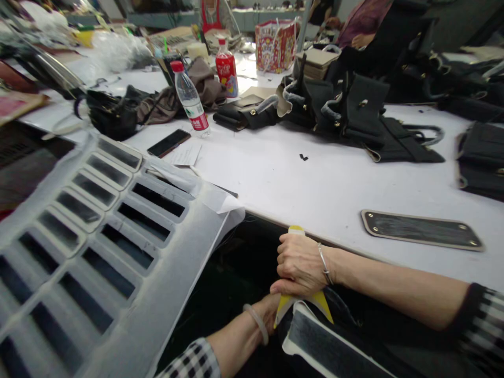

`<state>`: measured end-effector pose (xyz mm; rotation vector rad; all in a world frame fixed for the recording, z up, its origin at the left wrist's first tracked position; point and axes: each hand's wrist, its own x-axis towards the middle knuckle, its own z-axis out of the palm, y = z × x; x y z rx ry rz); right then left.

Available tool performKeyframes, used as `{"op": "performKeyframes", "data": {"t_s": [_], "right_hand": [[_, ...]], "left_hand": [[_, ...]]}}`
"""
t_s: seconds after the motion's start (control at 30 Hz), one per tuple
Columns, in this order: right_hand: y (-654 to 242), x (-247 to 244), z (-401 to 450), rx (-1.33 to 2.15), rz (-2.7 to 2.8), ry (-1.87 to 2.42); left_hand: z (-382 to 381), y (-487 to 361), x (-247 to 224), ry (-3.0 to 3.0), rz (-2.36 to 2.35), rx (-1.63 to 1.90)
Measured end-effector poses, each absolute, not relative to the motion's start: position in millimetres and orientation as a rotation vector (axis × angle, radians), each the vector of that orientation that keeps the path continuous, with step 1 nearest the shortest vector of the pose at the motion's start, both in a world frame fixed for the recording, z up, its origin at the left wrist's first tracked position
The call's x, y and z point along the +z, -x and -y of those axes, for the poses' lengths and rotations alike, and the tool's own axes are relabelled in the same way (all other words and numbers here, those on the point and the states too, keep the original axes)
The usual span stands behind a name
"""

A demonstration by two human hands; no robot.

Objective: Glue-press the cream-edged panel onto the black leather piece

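Note:
My right hand [302, 262], with a thin bracelet at the wrist, is closed over a yellow thing [323, 303] whose kind I cannot make out. A yellow and white end [296, 230] sticks out above the knuckles. My left hand [274, 308] reaches in from below, beside the yellow thing, its fingers hidden behind the right hand. Just below both hands lies a dark strip-shaped panel [334, 344] with a pale edge, over black material. On the table's right part rests a dark strip [423, 230] with a light border and metal studs at its corners.
A pale slotted tray [173, 262] fills the left, some slots holding framed dark pieces. Black bag parts [354, 113] crowd the back of the white table [275, 178]. A water bottle [191, 100], phone [169, 143], red bottle [226, 71] and patterned bag [275, 46] stand or lie farther back.

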<state>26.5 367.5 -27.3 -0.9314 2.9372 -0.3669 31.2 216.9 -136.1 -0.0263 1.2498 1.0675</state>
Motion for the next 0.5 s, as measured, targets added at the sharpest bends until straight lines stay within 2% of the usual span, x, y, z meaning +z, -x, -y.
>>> {"op": "performKeyframes", "data": {"t_s": [0.3,0.5], "right_hand": [[-27.3,-28.4,-364.6,-0.315,-2.9,0.937],[-31.8,-30.4,-361.7,-0.281,-2.888,0.886]], "left_hand": [[-216.7,-29.9,-131.0,0.177,-1.266,1.025],[-216.2,-28.3,-126.4,0.16,-1.259,1.12]]}}
